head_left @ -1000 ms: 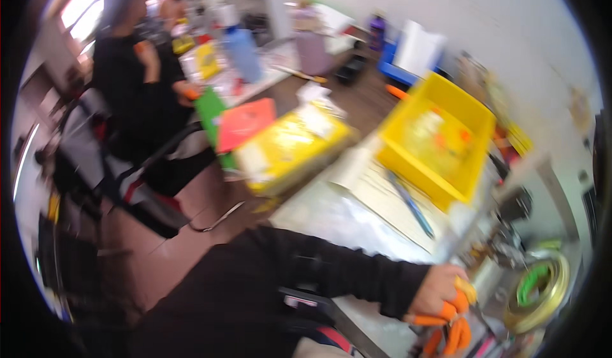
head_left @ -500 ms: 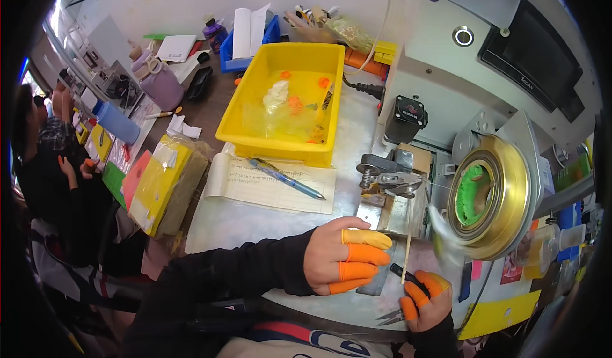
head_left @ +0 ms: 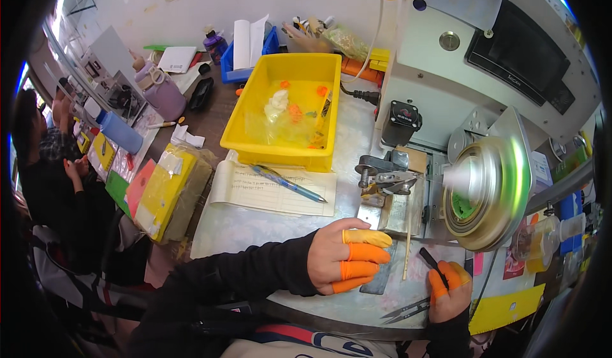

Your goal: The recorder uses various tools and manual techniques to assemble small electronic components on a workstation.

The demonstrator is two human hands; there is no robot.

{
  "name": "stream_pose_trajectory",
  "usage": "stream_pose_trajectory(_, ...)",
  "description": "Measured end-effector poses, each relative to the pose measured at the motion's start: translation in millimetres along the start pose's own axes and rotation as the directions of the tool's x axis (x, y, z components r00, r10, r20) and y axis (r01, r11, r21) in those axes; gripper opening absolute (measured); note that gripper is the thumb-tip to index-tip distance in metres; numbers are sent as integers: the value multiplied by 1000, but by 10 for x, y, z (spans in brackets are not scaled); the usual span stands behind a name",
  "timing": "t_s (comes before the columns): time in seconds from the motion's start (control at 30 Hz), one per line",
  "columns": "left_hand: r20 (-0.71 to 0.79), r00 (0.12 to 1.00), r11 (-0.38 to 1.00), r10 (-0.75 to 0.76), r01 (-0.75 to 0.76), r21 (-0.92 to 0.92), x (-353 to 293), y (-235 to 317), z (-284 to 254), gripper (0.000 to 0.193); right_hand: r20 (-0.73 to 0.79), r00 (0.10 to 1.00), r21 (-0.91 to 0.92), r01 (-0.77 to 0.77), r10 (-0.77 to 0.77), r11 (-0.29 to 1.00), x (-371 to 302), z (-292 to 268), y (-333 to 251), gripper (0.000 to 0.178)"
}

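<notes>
The strip [head_left: 407, 256], pale and thin, is btw the two hands, above the bench [head_left: 280, 227]. Its long axis runs almost straight away from the person: far end at the metal clamp [head_left: 395, 179], near end free. From the left hand [head_left: 347, 256] it lies just to the R, a small gap from the fingertips; from the right hand [head_left: 451, 291] it lies to the L and a bit farther, so the left is nearer.

Right hand has its fingers bent and pinching a black stick [head_left: 431, 262], w/ free end pointing up-L, twd the strip but apart from it. Left fingers, in yellow & orange cots, are pressed side by side, back of hand up, partly over a grey plate [head_left: 377, 281]; what is under them is hidden, so I cannot tell if they grip smth. Snips [head_left: 406, 310] lie just L of the right hand, blades pointing L.

Writing: the pad [head_left: 274, 200] has handwritten rows, v. small, w/ a blue pen [head_left: 289, 183] across. The dark screen [head_left: 519, 52] carries a maker's mark on its frame, and the black motor [head_left: 401, 121] a label.
</notes>
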State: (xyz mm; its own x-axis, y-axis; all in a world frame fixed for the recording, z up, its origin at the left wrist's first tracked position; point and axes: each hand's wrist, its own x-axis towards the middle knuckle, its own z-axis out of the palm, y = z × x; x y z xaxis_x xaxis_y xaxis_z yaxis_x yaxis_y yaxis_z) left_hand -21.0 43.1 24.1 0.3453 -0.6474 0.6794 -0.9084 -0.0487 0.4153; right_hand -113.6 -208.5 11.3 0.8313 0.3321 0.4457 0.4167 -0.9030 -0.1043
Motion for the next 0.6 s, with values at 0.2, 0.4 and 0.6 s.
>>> stream_pose_trajectory(0.2, 14, 1000, 999, -27, 26, 30, -16, -75, -3, 16, 280, 931, 369, 121, -235, 922, 123, -136, -156, 32)
stream_pose_trajectory(0.4, -133, 990, 996, 51, -60, -67, -16, -66, 64, 15, 205, 961, 470, 72, -188, 880, -4, -157, -257, 21)
stream_pose_trajectory(0.6, -297, 927, 973, 229, -225, 47, -61, -58, 109, 10, 397, 873, 442, 88, -283, 893, -457, -6, 61, 22)
